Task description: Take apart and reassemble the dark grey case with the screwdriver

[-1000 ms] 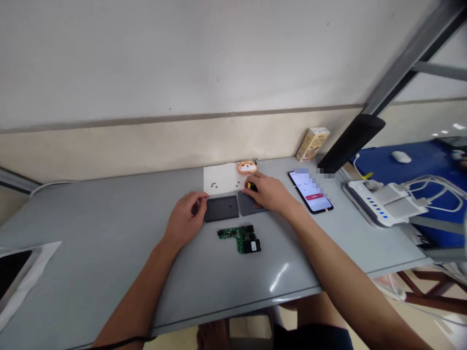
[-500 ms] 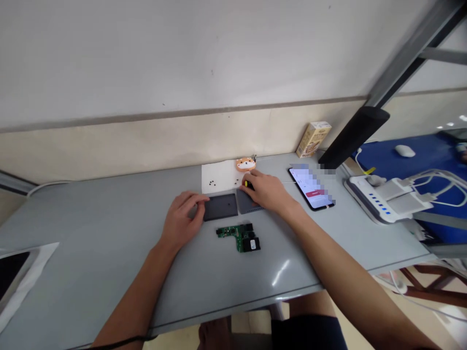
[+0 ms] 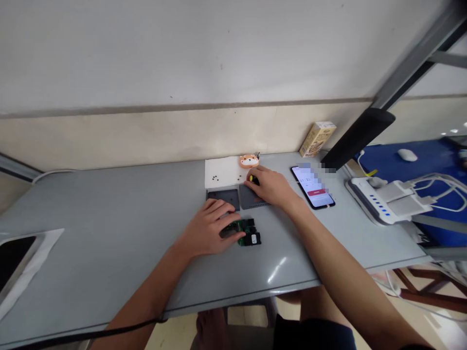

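My left hand (image 3: pixel 211 226) lies over the left end of a green circuit board (image 3: pixel 245 231) on the grey table (image 3: pixel 109 228), fingers curled onto it. Just behind the board sit two dark grey casing halves, the left one (image 3: pixel 223 197) bare and the right one (image 3: pixel 251 198) partly under my right hand (image 3: pixel 268 187). That hand is closed on a small tool with a yellow and black handle (image 3: pixel 251 179). A white sheet (image 3: pixel 221 171) with several tiny black screws lies behind the casings.
An orange animal-shaped trinket (image 3: pixel 249 160) sits on the sheet's far corner. A lit phone (image 3: pixel 313 186) lies right of my right hand, a small carton (image 3: pixel 317 138) by the wall, a white power strip (image 3: pixel 383 204) with plugs at the right edge. A bagged dark device (image 3: pixel 14 265) lies far left.
My left hand left the left casing half and came down onto the green circuit board. My right hand stayed on the right casing half with the tool.
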Action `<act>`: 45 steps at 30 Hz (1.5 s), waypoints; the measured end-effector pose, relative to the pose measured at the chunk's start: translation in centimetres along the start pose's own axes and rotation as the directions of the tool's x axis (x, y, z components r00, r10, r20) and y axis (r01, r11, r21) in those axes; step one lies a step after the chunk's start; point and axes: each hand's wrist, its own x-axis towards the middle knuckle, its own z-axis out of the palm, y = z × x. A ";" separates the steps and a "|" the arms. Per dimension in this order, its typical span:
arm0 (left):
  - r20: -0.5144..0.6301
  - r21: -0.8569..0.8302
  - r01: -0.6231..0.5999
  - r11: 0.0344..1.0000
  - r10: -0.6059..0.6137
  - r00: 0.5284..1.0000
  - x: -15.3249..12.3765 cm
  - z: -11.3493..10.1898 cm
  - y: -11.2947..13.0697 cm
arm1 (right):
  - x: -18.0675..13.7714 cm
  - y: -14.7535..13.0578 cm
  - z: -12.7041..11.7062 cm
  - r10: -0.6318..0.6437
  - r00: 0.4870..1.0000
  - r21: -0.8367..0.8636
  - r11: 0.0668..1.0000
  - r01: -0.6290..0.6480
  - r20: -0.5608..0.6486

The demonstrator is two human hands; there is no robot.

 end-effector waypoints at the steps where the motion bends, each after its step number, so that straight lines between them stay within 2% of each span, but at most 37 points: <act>1: 0.025 -0.011 -0.021 1.000 0.021 0.999 0.1 0.2 0.2 | 0.0 0.0 0.0 -0.002 1.000 -0.002 1.000 0.002 -0.001; 4: 0.045 -0.021 -0.049 0.999 0.050 0.998 0.4 0.8 0.6 | -0.1 -0.2 -0.2 -0.005 1.000 -0.011 1.000 0.005 -0.002; 11: -0.040 0.043 -0.057 0.997 0.059 0.997 0.2 0.8 0.0 | -0.1 -0.3 -0.3 0.015 1.000 -0.014 1.000 -0.015 0.018; 14: -0.186 0.063 0.075 0.995 -0.062 0.981 -0.3 0.0 -1.3 | -0.1 -0.1 -0.2 0.013 1.000 0.004 1.000 -0.013 0.020; 16: -0.298 0.024 0.223 0.975 -0.206 0.932 -0.8 -0.5 -2.5 | -0.2 0.0 -0.2 0.008 1.000 0.015 1.000 -0.008 0.023; 17: -0.319 -0.006 0.291 0.957 -0.278 0.906 -1.1 -0.6 -3.1 | -0.2 0.0 -0.2 0.004 1.000 0.017 1.000 -0.004 0.025; 19: -0.303 -0.061 0.399 0.915 -0.397 0.866 -1.5 -0.7 -4.1 | -0.1 0.0 -0.2 0.000 1.000 0.013 1.000 0.000 0.030; 21: -0.238 -0.104 0.478 0.872 -0.488 0.840 -1.7 -0.5 -4.8 | -0.1 -0.1 -0.2 0.000 0.999 0.005 1.000 0.000 0.033; 24: -0.139 -0.129 0.541 0.831 -0.555 0.820 -1.8 -0.1 -5.0 | 0.0 -0.1 -0.1 0.014 0.999 0.000 1.000 -0.014 0.044; 33: -0.107 -0.099 0.526 0.844 -0.535 0.838 -1.5 -0.1 -4.9 | 0.0 0.1 0.1 0.016 0.999 -0.004 1.000 -0.016 0.035; 40: -0.112 -0.132 0.582 0.803 -0.595 0.796 -1.4 -0.2 -4.8 | -0.1 0.2 0.1 0.008 0.999 0.015 1.000 -0.009 0.031; 45: -0.125 -0.134 0.583 0.802 -0.597 0.792 -1.4 -0.2 -4.9 | -0.1 0.3 -0.1 -0.002 0.999 0.021 1.000 0.001 0.033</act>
